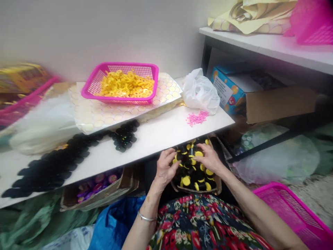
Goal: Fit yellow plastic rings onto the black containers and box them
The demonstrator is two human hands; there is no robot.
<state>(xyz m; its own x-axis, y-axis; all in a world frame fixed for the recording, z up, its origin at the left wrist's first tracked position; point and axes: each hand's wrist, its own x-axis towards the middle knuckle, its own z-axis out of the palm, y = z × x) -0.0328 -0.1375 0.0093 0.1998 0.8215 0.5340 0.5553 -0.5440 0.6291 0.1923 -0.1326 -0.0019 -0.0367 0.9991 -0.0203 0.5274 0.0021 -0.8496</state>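
An open cardboard box (pixel 220 185) at the table's near edge holds many small black pieces with round yellow ends (pixel 186 180). Over its left side is my left hand (pixel 165 166), thumb and fingers curled around a yellow-ended black piece (pixel 175 159). My right hand (pixel 210 159) reaches in from the other side, its thumb and fingers bent about another yellow-ended black piece (pixel 198 153). The two hands face each other a short gap apart. Parts of the fingertips are blurred or hidden among the pieces.
On the white table (pixel 156 133) lie rows of black pieces (pixel 49 170), pink bits (pixel 197 118), a white plastic bag (pixel 201 92) and a pink basket (pixel 91 81) of yellow parts (pixel 125 84). A box of purple items (pixel 99 185) sits below; another pink basket (pixel 293 208) stands right.
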